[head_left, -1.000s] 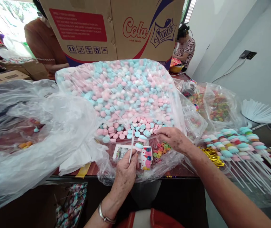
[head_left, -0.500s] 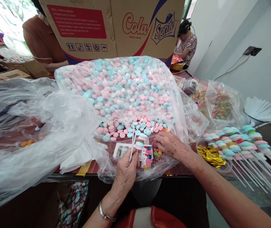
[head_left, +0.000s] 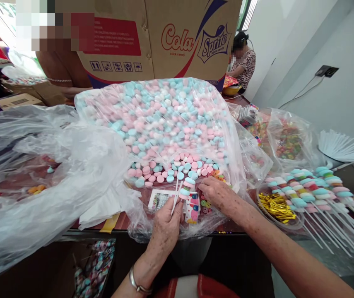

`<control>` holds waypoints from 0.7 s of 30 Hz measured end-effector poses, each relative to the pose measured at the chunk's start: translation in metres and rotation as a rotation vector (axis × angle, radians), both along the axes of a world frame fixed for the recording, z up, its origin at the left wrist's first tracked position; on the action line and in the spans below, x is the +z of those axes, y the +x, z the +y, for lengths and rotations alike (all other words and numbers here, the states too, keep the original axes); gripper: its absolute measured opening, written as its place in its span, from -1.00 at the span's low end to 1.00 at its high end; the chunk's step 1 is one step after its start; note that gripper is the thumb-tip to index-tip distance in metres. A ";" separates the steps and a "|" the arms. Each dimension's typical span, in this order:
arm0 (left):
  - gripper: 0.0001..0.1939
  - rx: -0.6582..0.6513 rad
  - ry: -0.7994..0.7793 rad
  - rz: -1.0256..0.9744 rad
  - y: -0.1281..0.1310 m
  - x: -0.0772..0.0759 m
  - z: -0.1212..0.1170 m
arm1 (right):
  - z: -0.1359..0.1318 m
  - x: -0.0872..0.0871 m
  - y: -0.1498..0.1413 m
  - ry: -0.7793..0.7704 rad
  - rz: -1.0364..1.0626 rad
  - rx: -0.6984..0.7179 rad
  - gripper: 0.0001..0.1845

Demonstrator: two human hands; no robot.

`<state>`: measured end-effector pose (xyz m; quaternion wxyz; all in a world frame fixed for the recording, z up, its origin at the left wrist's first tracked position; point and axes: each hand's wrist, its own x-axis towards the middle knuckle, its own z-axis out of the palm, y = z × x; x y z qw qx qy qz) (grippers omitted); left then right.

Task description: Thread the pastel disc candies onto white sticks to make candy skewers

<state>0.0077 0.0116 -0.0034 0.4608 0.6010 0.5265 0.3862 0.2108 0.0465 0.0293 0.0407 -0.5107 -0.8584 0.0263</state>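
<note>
My left hand is closed around thin white sticks. Pastel marshmallows with a green piece between them rise from the same grip, apparently threaded on a stick. My right hand is just to the right, fingers bent together at the edge of some gummy rings; whatever its fingertips hold is hidden. Between the hands lies a colourful printed card. A clear plastic bag of pink, blue and white marshmallows spreads out in front, with loose ones spilling from its mouth.
Finished-looking marshmallow skewers lie at the right beside a tub of gold twist ties. White sticks fan out behind them. Crumpled plastic covers the left. A large cardboard box stands behind the bag. Two people sit beyond.
The marshmallow stack and sticks in my left hand have shifted slightly right in view. My right hand has moved slightly left and down, closer to the stack.
</note>
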 end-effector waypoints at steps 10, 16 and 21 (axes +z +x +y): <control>-0.71 -0.091 0.041 0.068 -0.001 0.012 -0.002 | 0.018 -0.003 0.019 -0.386 1.354 -0.453 -0.78; -0.73 -0.108 0.058 0.096 -0.001 0.008 -0.002 | 0.015 0.004 0.013 -0.561 1.633 -0.477 -0.70; -0.72 -0.115 0.052 0.095 -0.001 0.008 -0.001 | 0.016 -0.001 0.017 -0.483 1.470 -0.437 -0.70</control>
